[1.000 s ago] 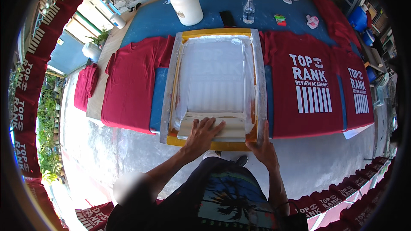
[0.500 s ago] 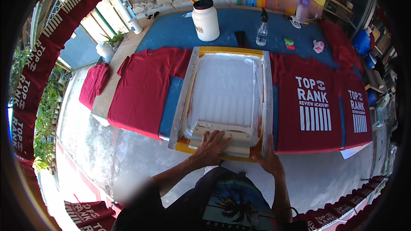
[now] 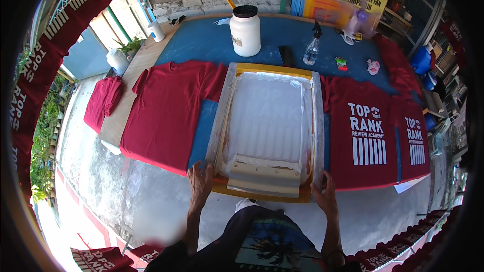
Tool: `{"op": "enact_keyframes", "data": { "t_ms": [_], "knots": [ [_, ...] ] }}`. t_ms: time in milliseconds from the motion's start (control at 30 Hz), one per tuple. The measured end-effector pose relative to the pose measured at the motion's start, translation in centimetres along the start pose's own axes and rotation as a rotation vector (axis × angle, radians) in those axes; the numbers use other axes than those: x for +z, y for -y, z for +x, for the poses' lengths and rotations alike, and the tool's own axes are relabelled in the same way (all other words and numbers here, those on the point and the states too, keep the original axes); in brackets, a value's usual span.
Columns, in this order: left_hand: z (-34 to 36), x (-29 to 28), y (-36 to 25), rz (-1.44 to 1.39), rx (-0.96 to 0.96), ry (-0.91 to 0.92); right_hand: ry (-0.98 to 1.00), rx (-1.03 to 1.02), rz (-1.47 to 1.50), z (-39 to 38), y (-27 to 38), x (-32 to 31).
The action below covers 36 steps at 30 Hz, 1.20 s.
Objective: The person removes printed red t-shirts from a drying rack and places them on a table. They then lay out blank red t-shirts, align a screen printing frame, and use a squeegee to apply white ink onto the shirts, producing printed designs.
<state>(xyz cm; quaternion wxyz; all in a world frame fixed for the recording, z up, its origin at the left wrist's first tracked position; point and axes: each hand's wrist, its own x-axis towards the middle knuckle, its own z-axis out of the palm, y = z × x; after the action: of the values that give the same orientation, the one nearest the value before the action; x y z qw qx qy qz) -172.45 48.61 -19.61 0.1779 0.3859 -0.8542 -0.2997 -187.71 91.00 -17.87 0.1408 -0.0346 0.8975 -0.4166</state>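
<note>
A silk-screen frame [image 3: 318,121] with a white, ink-smeared mesh lies before me over the table. A wide squeegee [image 3: 264,178] rests across its near end, with no hand on it. My left hand [image 3: 200,184] is at the frame's near left corner, fingers raised and apart; whether they touch its edge I cannot tell. At the near right corner, my right hand [image 3: 325,194] grips the frame, thumb and fingers on either side of its edge. Plain maroon T-shirt [image 3: 164,116] lies to the left; a maroon T-shirt with white print [image 3: 370,171] lies to the right.
On the blue table [image 3: 186,43] stand a white jar [image 3: 245,35] with a dark rim and a spray bottle [image 3: 311,50]. A dark phone [image 3: 287,56] and crumpled pink paper [image 3: 373,67] lie nearby. Another printed shirt [image 3: 414,158] is at far right, folded maroon cloth [image 3: 103,102] at left.
My left hand has let go of the squeegee and moved left to the frame's corner. The squeegee stays on the mesh. My right hand remains at the right corner.
</note>
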Motion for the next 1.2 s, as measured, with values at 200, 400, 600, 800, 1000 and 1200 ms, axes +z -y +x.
{"op": "enact_keyframes", "data": {
  "t_ms": [200, 400, 600, 800, 1000, 1200],
  "knots": [
    [2.2, -0.3, 1.6, -0.155, -0.207, 0.248, -0.074, 0.041, 0.013, 0.8, -0.1, 0.5],
    [4.2, -4.6, -1.9, -0.159, -0.248, 0.408, -0.078, 0.219, 0.008, 1.0, 1.7, -1.3],
    [6.0, -7.9, -5.0, -0.178, -0.210, 0.495, -0.280, 0.281, 0.076, 0.9, 5.5, -3.9],
    [6.8, -7.9, -3.9, -0.253, -0.196, 0.507, -0.330, 0.310, -0.075, -0.2, 8.1, -5.2],
    [7.3, -7.4, -0.6, -0.452, -0.132, 0.516, -0.352, 0.217, 0.051, -3.7, 10.9, -5.0],
    [6.6, -9.1, 3.0, -0.560, -0.100, 0.505, -0.497, 0.042, 0.141, -7.4, 13.6, -2.0]
  ]
}}
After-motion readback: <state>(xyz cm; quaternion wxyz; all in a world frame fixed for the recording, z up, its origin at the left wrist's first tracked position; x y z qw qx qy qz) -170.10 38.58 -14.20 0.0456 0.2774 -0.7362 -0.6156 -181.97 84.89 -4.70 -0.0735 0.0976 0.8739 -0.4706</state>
